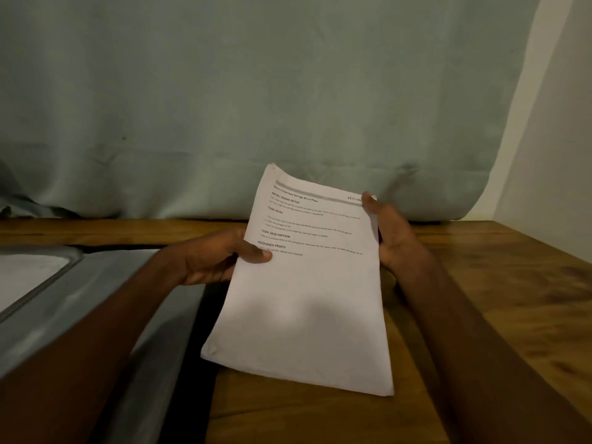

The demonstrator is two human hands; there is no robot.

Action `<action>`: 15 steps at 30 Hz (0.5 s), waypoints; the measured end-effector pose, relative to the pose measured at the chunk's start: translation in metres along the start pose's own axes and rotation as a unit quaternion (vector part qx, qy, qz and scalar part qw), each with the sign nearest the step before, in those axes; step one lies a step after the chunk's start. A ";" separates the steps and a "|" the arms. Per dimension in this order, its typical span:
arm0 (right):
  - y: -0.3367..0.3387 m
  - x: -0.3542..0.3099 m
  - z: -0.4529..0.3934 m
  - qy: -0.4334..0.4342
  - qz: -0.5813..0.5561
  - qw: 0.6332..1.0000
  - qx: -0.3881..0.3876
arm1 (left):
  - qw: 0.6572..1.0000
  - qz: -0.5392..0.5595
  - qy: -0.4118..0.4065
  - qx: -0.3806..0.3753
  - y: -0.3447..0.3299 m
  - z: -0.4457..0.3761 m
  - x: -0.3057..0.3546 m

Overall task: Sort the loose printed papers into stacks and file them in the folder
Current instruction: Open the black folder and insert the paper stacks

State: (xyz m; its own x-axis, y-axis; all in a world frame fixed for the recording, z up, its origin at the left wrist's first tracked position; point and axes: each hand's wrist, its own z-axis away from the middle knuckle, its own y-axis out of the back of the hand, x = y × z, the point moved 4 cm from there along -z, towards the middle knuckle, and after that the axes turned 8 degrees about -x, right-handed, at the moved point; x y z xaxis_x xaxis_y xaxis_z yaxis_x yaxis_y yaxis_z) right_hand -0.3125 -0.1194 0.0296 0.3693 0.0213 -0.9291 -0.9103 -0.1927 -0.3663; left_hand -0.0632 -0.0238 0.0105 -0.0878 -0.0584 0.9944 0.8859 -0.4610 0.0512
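Note:
A stack of white printed papers (pixel 304 299) is held up above the wooden table, tilted, its top sheet showing black headings. My left hand (pixel 217 261) grips the stack's left edge, thumb on top of the sheet. My right hand (pixel 389 232) holds the right edge near the top corner, thumb over the front and fingers behind. The lower end of the stack hangs close over the table. A grey folder (pixel 96 315) lies open at the left, with a white sheet (pixel 22 277) inside it.
The wooden table (pixel 512 299) stretches to the right and front. A pale green curtain (pixel 256 107) hangs right behind the table's far edge. A white wall (pixel 560 139) stands at the right.

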 end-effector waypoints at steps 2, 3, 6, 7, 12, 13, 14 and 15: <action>-0.003 0.001 0.001 -0.010 -0.010 1.000 -0.016 | 1.000 -0.027 -0.003 0.010 0.002 0.001 0.002; -0.004 0.000 0.002 -0.014 -0.011 1.000 -0.025 | 0.998 -0.037 -0.021 0.039 0.006 -0.001 0.004; -0.009 0.003 0.004 -0.036 0.015 0.997 -0.066 | 0.976 -0.023 -0.108 0.188 0.025 -0.007 0.010; -0.012 0.005 0.005 -0.045 0.028 0.995 -0.082 | 0.965 -0.022 -0.130 0.229 0.030 -0.008 0.011; -0.030 0.018 0.007 -0.066 0.063 0.990 -0.110 | 0.923 -0.049 -0.157 0.349 0.049 -0.004 0.006; -0.032 0.021 0.007 -0.063 0.057 0.991 -0.107 | 0.921 -0.042 -0.154 0.354 0.050 -0.004 0.005; -0.035 0.023 0.007 -0.061 0.046 0.992 -0.103 | 0.922 -0.029 -0.148 0.355 0.051 -0.004 0.003; -0.036 0.025 0.006 -0.060 0.041 0.992 -0.102 | 0.925 -0.012 -0.142 0.352 0.052 -0.005 0.002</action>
State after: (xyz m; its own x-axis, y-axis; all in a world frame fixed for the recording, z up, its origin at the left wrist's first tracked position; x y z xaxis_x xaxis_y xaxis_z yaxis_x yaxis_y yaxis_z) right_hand -0.2715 -0.1056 0.0196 0.2600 0.1128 -0.9590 -0.8752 -0.3921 -0.2833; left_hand -0.0195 -0.0520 0.0148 -0.0768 0.2253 0.9713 0.9713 0.2369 0.0219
